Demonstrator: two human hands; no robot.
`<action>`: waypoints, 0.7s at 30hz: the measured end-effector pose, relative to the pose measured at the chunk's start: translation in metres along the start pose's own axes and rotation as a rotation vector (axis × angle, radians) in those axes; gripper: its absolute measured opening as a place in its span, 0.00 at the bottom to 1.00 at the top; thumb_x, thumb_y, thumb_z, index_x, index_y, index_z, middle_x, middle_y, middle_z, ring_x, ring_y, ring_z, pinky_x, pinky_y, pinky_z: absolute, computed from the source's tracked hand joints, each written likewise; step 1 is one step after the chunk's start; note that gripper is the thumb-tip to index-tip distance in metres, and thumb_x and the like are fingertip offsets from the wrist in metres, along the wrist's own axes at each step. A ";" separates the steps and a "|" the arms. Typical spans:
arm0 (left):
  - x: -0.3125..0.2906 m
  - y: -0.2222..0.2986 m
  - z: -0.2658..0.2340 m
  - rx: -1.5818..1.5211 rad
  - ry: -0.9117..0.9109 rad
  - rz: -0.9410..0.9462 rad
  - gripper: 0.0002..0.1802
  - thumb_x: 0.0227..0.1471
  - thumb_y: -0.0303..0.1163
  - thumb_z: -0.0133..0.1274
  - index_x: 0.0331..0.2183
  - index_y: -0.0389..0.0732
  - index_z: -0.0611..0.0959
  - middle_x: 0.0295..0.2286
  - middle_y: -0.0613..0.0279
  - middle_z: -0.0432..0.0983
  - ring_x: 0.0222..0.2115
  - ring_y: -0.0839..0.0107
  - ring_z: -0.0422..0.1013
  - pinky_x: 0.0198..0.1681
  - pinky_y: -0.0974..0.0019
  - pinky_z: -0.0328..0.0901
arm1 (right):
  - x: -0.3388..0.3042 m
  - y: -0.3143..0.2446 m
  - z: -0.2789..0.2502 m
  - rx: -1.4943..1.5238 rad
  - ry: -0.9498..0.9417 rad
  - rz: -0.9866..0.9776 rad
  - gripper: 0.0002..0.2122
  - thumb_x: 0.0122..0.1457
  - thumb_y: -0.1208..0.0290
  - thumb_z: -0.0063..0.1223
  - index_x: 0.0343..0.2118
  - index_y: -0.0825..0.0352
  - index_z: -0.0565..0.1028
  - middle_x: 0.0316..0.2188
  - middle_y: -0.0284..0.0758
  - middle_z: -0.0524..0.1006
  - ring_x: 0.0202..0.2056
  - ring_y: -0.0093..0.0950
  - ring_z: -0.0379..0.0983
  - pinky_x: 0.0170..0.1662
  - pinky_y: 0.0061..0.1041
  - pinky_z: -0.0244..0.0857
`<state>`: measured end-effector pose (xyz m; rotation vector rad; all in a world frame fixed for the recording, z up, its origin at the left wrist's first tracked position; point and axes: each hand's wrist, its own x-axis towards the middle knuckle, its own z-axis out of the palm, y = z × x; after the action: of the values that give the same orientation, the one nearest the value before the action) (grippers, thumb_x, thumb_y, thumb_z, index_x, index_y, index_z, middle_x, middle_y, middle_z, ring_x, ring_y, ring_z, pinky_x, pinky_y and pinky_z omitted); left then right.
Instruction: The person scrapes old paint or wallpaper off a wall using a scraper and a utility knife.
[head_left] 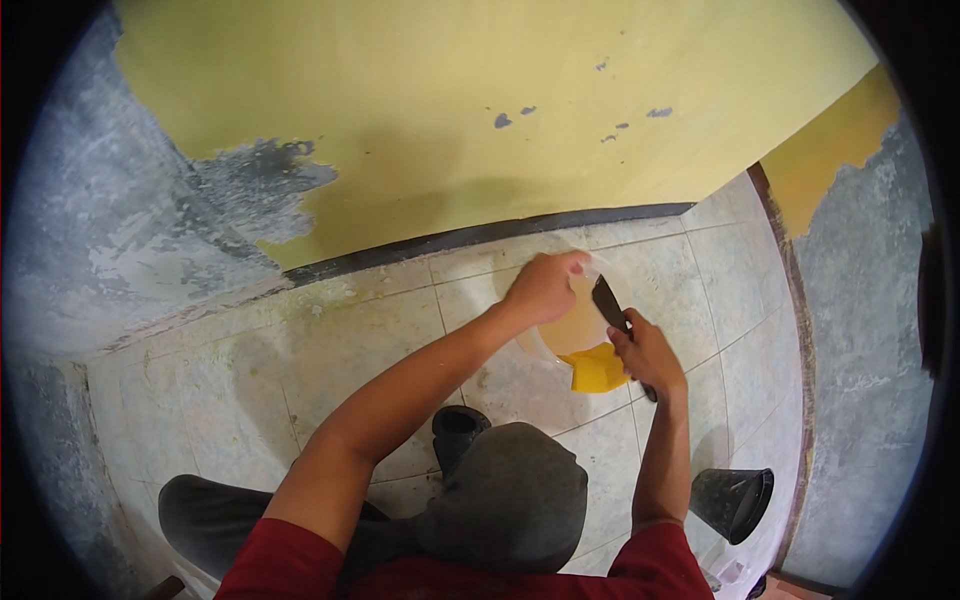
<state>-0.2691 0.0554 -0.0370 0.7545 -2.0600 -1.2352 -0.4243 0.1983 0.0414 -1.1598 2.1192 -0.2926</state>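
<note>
Ahead of me, my left hand (545, 288) is closed on the rim of a pale translucent tub (572, 322) held tilted over the tiled floor. My right hand (652, 357) grips a dark flat-bladed scraper (608, 303); the blade points up and left, near the tub's right side. A yellow block-shaped piece (597, 369) shows at the tub's lower edge, just left of my right hand. Whether that hand touches it, I cannot tell. The tub's contents cannot be made out clearly.
A yellow wall (480, 90) with chipped spots rises ahead, above a dark baseboard (480, 237). Grey stripped walls stand at left (120, 200) and right (860, 330). A black bucket (715, 500) is at lower right. A small dark round-topped object (457, 428) lies beside my knee.
</note>
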 end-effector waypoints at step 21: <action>-0.012 -0.039 0.094 0.438 -0.228 -0.203 0.28 0.49 0.29 0.49 0.53 0.34 0.69 0.51 0.38 0.67 0.52 0.42 0.64 0.56 0.45 0.57 | 0.033 -0.005 0.007 -0.926 0.083 -0.217 0.09 0.47 0.68 0.59 0.31 0.64 0.80 0.29 0.44 0.79 0.35 0.44 0.77 0.39 0.42 0.71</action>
<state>-0.3253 0.1002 -0.1098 1.0852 -2.5372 -1.0200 -0.4283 0.1697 0.0235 -1.9087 2.2429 0.6336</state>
